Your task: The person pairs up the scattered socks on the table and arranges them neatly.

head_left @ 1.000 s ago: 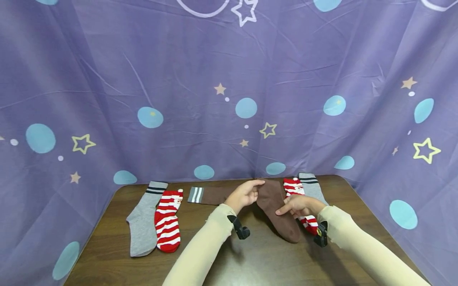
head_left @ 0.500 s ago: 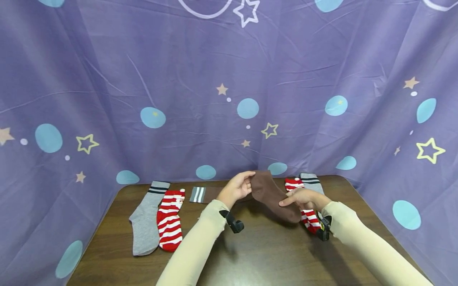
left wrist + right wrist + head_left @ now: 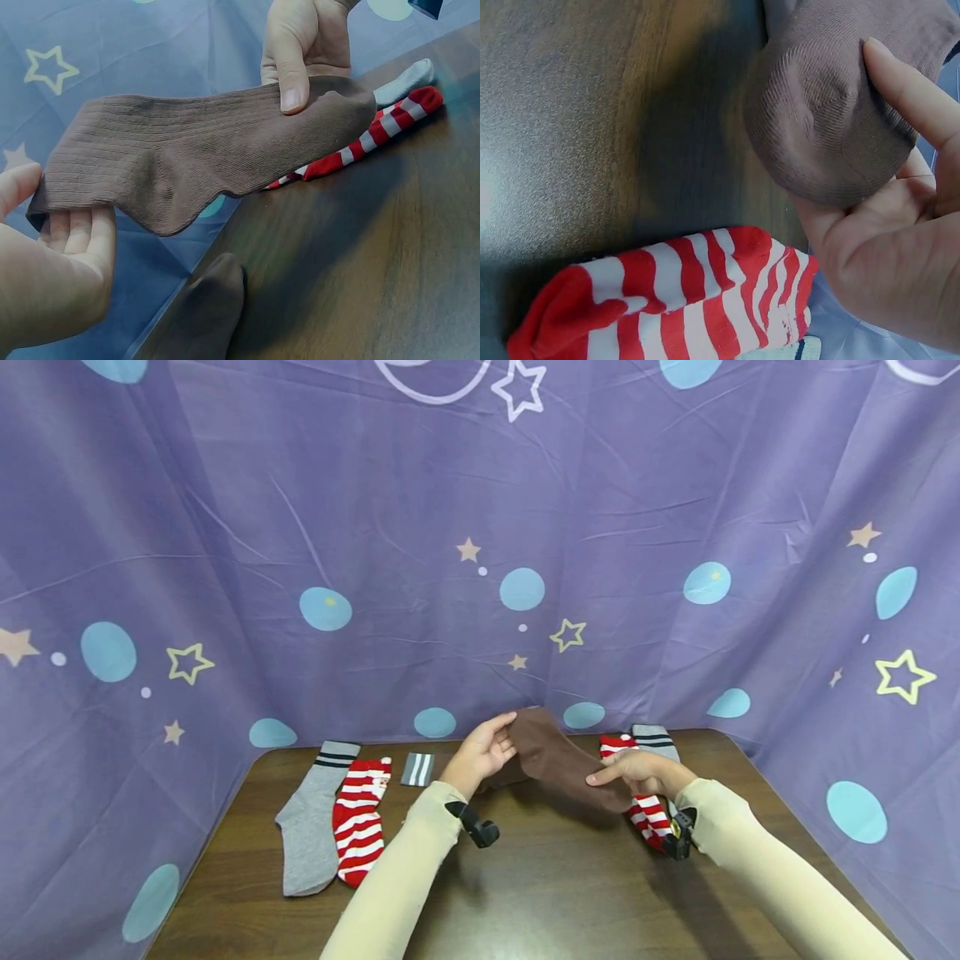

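A brown sock (image 3: 558,760) is stretched between my two hands above the table. At its upper end my left hand (image 3: 480,756) pinches the cuff between thumb and fingers, as the left wrist view also shows. Toward the toe my right hand (image 3: 641,772) grips it, thumb on top and fingers beneath. A second brown sock (image 3: 206,315) lies flat on the table below; its grey cuff with white stripes (image 3: 417,770) sticks out left of my left hand, which hides part of it. Under the right hand lies a red-and-white striped sock (image 3: 697,292).
On the table's left side, a grey sock (image 3: 311,827) with dark cuff bands lies beside another red-and-white sock (image 3: 360,818). A further grey sock (image 3: 655,739) lies at the back right, partly covered. A purple curtain (image 3: 420,652) hangs behind the wooden table (image 3: 525,893).
The held brown sock has been lifted and shifted left, its toe swinging up closer to level. My left hand has moved left, covering more of the brown sock on the table.
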Tool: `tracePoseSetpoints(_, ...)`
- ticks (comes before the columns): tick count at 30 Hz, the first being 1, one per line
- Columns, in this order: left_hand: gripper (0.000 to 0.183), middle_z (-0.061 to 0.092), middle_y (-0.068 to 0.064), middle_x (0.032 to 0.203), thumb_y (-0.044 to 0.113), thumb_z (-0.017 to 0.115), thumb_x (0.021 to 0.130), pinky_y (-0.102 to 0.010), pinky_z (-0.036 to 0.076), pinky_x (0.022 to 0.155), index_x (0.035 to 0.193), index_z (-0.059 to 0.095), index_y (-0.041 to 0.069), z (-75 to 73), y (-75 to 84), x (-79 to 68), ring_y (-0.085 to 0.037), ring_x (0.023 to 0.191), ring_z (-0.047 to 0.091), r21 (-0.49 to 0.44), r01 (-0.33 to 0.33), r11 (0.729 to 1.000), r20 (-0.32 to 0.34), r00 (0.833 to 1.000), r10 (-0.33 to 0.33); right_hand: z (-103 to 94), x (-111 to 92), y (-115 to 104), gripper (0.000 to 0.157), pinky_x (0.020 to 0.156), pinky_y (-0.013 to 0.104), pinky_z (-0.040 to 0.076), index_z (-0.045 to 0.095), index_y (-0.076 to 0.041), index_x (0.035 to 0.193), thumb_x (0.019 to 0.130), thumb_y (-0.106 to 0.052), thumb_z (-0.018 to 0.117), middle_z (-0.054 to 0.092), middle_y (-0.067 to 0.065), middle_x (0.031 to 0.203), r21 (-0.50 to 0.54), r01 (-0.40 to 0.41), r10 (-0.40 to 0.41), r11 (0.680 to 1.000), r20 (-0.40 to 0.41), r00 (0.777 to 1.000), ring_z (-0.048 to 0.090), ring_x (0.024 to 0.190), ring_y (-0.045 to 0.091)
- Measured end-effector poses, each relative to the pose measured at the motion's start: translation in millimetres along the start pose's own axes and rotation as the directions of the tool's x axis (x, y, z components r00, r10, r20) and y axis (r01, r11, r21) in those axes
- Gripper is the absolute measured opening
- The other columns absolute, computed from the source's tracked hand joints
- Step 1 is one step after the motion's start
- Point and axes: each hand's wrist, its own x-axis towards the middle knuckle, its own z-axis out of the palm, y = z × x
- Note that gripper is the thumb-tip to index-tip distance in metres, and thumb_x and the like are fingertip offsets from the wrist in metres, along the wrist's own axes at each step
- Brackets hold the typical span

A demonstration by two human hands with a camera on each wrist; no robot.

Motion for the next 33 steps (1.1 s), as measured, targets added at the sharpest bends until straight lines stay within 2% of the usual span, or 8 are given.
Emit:
tracePoseSetpoints(6,0.013,0.071,0.002,0.086,0.008,0.061,0.098,-0.044,0.033,0.124,0.088,0.067,0.014,-9.9,3.7,-4.0,-0.022,0.110,0.061,0.000,-0.010,1.000,-0.027,1.000,0.010,-2.2,2.9,-2.2,0.020,0.095,0.039,0.058,0.071,-0.008,0.115,0.097,-0.013,0.066,0.075,0.003,0.104,0.023,0.012,-0.012,1.000,-0.009,1.000,0.071,0.099,0.021)
tracePoseSetpoints(13,0.005,0.067,-0.003,0.093,0.007,0.056,0.099,-0.047,0.027,0.126,0.100,0.059,0.011,-19.1,11.5,-5.8,-0.033,0.142,0.045,-0.023,-0.019,1.000,-0.037,0.999,0.019,-2.4,6.2,-7.3,0.040,0.099,0.039,0.056,0.056,0.004,0.133,0.097,-0.013,0.065,0.072,0.014,0.118,0.047,0.021,-0.017,0.999,-0.076,0.997,0.069,0.106,0.024)
tracePoseSetpoints(19,0.010,0.068,-0.004,0.091,0.004,0.051,0.101,-0.047,0.022,0.128,0.097,0.059,0.008,-28.5,18.5,-6.8,-0.035,0.150,0.034,-0.071,-0.036,0.997,-0.015,0.999,0.035,-4.5,7.4,-9.4,0.092,0.115,0.050,0.043,0.005,0.006,0.160,0.097,-0.019,0.068,0.009,0.026,0.168,0.056,-0.018,0.026,0.998,-0.155,0.988,0.035,0.145,0.033)
tracePoseSetpoints(20,0.013,0.069,-0.004,0.089,0.005,0.051,0.101,-0.047,0.022,0.128,0.095,0.061,0.008,-29.9,19.4,-7.6,-0.035,0.151,0.033,-0.070,-0.037,0.997,-0.011,0.999,0.036,-5.0,7.2,-9.5,0.093,0.114,0.049,0.044,0.003,0.006,0.160,0.097,-0.019,0.068,0.014,0.024,0.168,0.059,-0.012,0.022,0.998,-0.166,0.986,0.038,0.143,0.030)
tracePoseSetpoints(22,0.018,0.071,-0.002,0.086,0.005,0.049,0.101,-0.047,0.021,0.129,0.090,0.063,0.008,-32.5,21.4,-9.4,-0.034,0.151,0.033,-0.067,-0.039,0.997,-0.006,0.999,0.039,-5.7,8.1,-9.4,0.068,0.109,0.043,0.049,0.032,0.005,0.154,0.099,-0.017,0.065,0.046,0.018,0.154,0.091,0.000,0.016,0.996,-0.169,0.985,0.054,0.129,0.022)
tracePoseSetpoints(25,0.020,0.071,-0.001,0.085,0.006,0.048,0.101,-0.047,0.019,0.129,0.088,0.064,0.009,-36.3,24.0,-11.0,-0.033,0.152,0.031,-0.075,-0.042,0.996,-0.006,0.999,0.042,-6.6,7.3,-9.4,0.014,0.091,0.031,0.055,0.068,-0.009,0.111,0.102,-0.015,0.059,0.073,-0.003,0.099,0.106,0.030,-0.013,0.994,-0.155,0.988,0.066,0.090,0.007)
tracePoseSetpoints(27,0.018,0.072,0.000,0.086,0.006,0.048,0.101,-0.047,0.018,0.129,0.091,0.063,0.009,-38.8,25.7,-11.3,-0.032,0.153,0.030,-0.080,-0.039,0.996,-0.007,0.999,0.039,-6.4,7.3,-9.6,0.023,0.082,0.027,0.055,0.068,-0.021,0.085,0.103,-0.014,0.056,0.070,-0.011,0.076,0.125,0.041,-0.023,0.991,-0.141,0.990,0.065,0.076,0.003)
tracePoseSetpoints(33,0.015,0.072,-0.001,0.086,0.007,0.049,0.102,-0.046,0.018,0.129,0.096,0.063,0.007,-44.8,28.5,-11.9,-0.033,0.153,0.030,-0.063,-0.033,0.997,-0.004,0.999,0.033,-4.8,10.8,-12.2,0.028,0.078,0.022,0.056,0.069,-0.025,0.084,0.105,-0.017,0.052,0.072,-0.012,0.079,0.219,0.042,-0.011,0.975,-0.139,0.990,0.068,0.078,0.003)
